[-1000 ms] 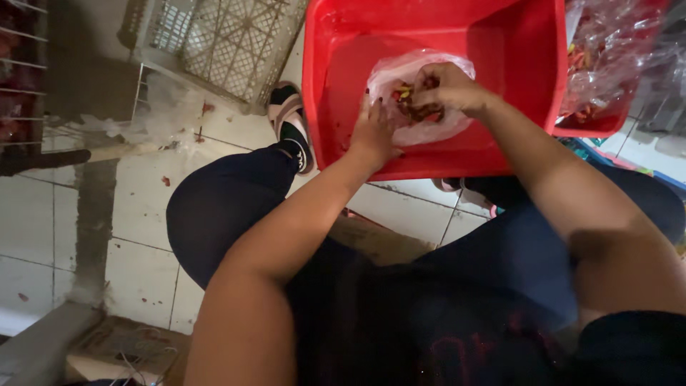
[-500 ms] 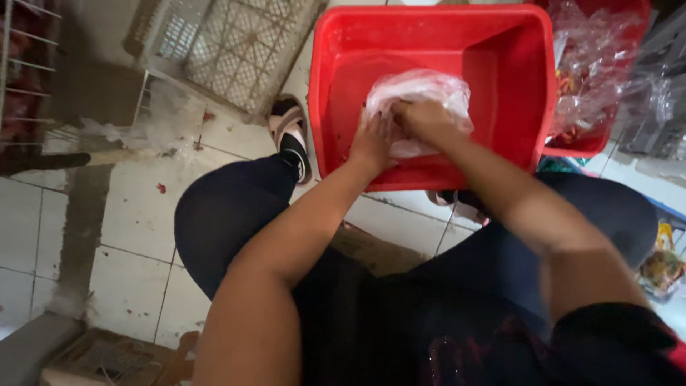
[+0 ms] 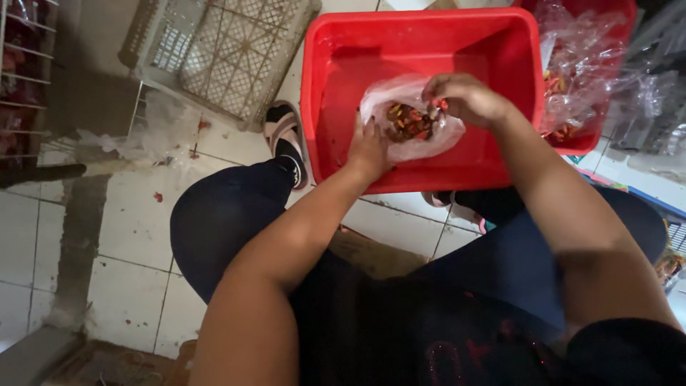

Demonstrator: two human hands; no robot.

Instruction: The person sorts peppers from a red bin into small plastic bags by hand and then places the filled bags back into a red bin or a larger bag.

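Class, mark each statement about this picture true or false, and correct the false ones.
1. Both hands are on a clear plastic bag of small red and brown pieces. True.
2. The bag sits inside a blue basin. False: the basin is red.
3. The left hand holds the bag's near edge while the right hand has its fingers at the bag's mouth. True.
4. A white lattice crate lies on the tiled floor to the left of the basin. True.
5. The person is barefoot. False: a sandal shows on the foot beside the basin.
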